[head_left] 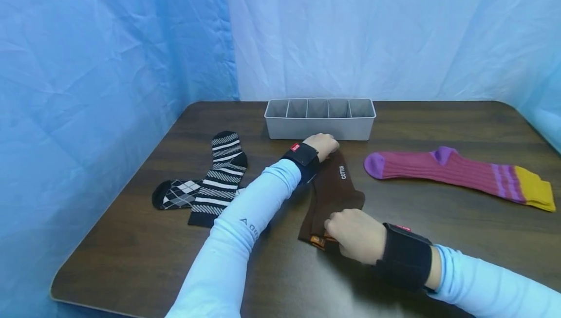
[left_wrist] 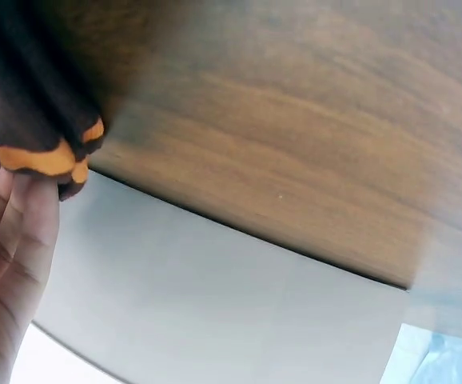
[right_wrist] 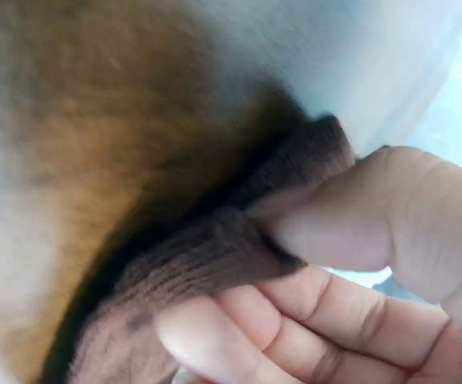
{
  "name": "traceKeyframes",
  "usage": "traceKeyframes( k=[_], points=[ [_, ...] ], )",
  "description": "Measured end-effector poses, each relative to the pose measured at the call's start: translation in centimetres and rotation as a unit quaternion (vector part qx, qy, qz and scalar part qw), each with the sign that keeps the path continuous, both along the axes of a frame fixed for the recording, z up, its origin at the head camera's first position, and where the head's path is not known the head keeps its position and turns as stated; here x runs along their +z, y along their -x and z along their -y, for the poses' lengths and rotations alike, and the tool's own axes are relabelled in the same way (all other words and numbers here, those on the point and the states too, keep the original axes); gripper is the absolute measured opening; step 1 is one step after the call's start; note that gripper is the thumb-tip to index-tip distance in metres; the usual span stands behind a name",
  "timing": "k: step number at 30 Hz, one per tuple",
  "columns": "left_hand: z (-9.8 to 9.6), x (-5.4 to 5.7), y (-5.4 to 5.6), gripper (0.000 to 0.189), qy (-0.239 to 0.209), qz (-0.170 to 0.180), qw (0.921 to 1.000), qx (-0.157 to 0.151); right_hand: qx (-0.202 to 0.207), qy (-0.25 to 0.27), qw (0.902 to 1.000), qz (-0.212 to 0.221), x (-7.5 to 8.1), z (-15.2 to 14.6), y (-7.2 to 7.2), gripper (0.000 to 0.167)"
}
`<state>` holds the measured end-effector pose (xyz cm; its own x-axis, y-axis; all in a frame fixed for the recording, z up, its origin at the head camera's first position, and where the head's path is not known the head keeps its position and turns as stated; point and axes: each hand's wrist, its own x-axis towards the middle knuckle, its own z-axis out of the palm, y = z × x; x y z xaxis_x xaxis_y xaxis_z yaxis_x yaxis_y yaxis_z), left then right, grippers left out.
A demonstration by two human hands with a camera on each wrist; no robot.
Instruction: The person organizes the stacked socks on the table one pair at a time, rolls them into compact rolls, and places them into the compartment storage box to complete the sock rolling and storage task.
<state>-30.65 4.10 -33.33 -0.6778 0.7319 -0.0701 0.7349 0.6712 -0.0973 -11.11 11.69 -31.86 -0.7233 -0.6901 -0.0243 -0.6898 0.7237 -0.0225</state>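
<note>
While the grip of the right hand (head_left: 357, 234) pinches the cuff end of the brown socks (head_left: 335, 191) at centre frame, that of the left hand (head_left: 322, 145) clasps their far end, its thumb hard to make out. White lettering on the knit reads "COTTON"; print on the left sleeve (head_left: 232, 250) is only partly legible. Upper centre stands a grey divided box (head_left: 320, 128); at left, a striped sock (head_left: 223, 172) hides part of an argyle sock (head_left: 181, 194).

Brown cotton socks (head_left: 335, 181): white-lettered, orange-patched
Long magenta ribbed socks (head_left: 438, 169): purple-toed, yellow-cuffed
Black knit sock (head_left: 221, 177): white-striped
Black-toed knit sock (head_left: 181, 194): grey-white argyle
</note>
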Motion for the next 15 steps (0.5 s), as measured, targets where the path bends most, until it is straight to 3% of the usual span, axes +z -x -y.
traceKeyframes(
  k=[10, 15],
  points=[
    [-0.3, 1.8, -0.7, 0.012, -0.030, -0.018, 0.9993, -0.016, -0.005, 0.019, 0.9996, -0.022, 3.1, 1.5, -0.4, 0.014],
    [-0.2, 1.2, -1.2, 0.011, -0.014, 0.007, 0.9997, -0.020, 0.019, 0.007, 0.9998, -0.007, 2.5, 2.1, -0.7, 0.014]
  ],
)
